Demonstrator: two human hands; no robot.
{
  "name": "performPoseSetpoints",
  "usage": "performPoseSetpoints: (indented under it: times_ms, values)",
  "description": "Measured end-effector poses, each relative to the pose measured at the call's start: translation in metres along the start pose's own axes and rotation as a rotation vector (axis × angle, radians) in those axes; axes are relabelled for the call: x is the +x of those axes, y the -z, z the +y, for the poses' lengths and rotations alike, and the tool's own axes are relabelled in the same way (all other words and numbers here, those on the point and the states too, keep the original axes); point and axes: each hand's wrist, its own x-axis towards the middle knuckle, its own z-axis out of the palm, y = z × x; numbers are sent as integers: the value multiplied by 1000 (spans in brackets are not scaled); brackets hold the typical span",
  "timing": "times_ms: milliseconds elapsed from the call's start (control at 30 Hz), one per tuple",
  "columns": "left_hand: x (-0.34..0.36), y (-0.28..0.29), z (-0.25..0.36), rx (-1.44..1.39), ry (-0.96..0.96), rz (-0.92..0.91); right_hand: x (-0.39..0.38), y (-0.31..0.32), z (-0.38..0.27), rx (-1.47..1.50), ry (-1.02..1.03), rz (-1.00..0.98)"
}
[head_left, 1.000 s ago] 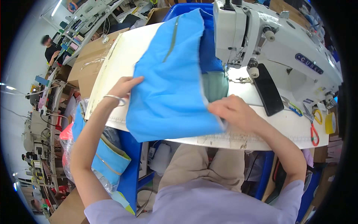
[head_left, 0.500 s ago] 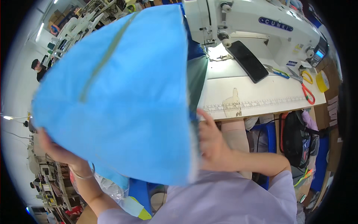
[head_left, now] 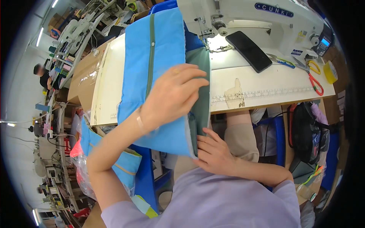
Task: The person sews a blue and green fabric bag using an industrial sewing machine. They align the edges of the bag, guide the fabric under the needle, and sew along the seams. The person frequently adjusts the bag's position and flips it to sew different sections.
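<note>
A blue fabric bag piece (head_left: 135,68) with an olive zipper (head_left: 151,72) lies over the sewing table's edge and hangs toward my lap. Its right edge folds back to show grey-green lining (head_left: 203,66), which reaches the needle area of the sewing machine (head_left: 243,19). My left hand (head_left: 173,95), slightly blurred, is over the bag piece by the lining, fingers bent and apart; whether it touches is hard to tell. Lower down, my right hand (head_left: 215,154) is closed on the bag piece's right edge, partly hiding it.
Right of the needle lie a black phone (head_left: 249,51), red-and-yellow-handled scissors (head_left: 315,81) and yellow tape (head_left: 330,72). A ruler strip (head_left: 270,92) runs along the table's front. Another blue piece (head_left: 127,167) lies at lower left, beside plastic wrapping. A person (head_left: 42,76) sits far left.
The bag piece, earlier lifted and spread wide, has come down onto the table, its zipper now nearly upright. My left hand has moved from its left edge across to the lining.
</note>
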Motion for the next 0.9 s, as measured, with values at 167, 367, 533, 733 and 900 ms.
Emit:
performPoseSetpoints:
  times_ms: [167, 367, 533, 733, 900]
  values:
    - [22, -63, -56, 25, -67, -172, 0, 21, -6, 1, 31, -6]
    - [71, -79, -89, 160, -293, -300, 3, 27, -16, 445, -362, 86]
    - [76, -79, -81, 188, -376, -482, 6, 41, -16, 381, -63, -8]
    - [47, -66, -48, 23, -358, -491, 1, 43, -18, 210, 76, 35]
    - [27, -58, -18, -204, -212, -465, -15, 43, -18, 226, -78, -55]
